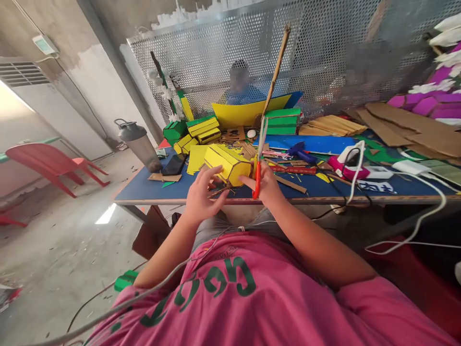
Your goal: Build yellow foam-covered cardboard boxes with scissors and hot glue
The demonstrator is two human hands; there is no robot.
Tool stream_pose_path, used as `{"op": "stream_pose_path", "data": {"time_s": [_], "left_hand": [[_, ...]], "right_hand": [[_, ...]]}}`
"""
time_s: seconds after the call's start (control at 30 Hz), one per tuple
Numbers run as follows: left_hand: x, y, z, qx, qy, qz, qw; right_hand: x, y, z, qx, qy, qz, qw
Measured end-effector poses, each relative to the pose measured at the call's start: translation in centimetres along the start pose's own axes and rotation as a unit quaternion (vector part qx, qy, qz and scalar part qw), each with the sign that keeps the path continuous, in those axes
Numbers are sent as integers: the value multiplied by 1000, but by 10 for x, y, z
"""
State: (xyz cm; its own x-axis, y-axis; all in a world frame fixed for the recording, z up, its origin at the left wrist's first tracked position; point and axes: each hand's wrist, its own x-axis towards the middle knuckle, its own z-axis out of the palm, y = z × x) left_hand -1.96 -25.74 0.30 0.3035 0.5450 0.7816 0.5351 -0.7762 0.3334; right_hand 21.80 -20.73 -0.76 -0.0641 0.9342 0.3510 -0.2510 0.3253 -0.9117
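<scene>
- Head view: blue table strewn with scraps; perforated metal screen on far side, concrete floor to left.
- One yellow box, near edge of table, between the hands.
- Left hand: fingers loosely spread, beside the box; cannot tell whether touching.
- Right hand: clenched round one pair of red-handled scissors, blades pointing far; thumb by box's right end.
- Count: one bottle, one dark phone, left; one long green box, far; one long stick, rising behind scissors.
</scene>
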Motion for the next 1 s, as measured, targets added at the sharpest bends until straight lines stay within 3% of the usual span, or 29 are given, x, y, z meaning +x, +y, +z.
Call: {"op": "stream_pose_path", "data": {"time_s": [0.1, 0.23, 0.33, 0.5, 0.67, 0.73, 0.83, 1.0], "left_hand": [[21, -15, -14, 17, -56, 70, 996], [47, -29, -21, -22, -96, 91, 991], [65, -38, -20, 3, -89, 91, 992], [90, -52, -24, 17, -160, 64, 985], [107, -71, -37, 6, -287, 58, 956], [111, -86, -38, -23, -309, 28, 950], [112, -114, -35, -46, -296, -37, 953], [95, -146, -31, -154, -263, -206, 930]], "right_hand": [[6, 1, -6, 50, 24, 7, 998], [11, 7, -15, 94, 55, 35, 993], [12, 7, -19, 97, 44, 45, 993], [12, 3, -18, 78, 16, 51, 996], [17, 5, -19, 109, 27, 77, 991], [20, 8, -19, 112, 34, 84, 989], [25, 13, -21, 115, 40, 90, 988], [31, 16, -26, 142, 41, 109, 983]]}}
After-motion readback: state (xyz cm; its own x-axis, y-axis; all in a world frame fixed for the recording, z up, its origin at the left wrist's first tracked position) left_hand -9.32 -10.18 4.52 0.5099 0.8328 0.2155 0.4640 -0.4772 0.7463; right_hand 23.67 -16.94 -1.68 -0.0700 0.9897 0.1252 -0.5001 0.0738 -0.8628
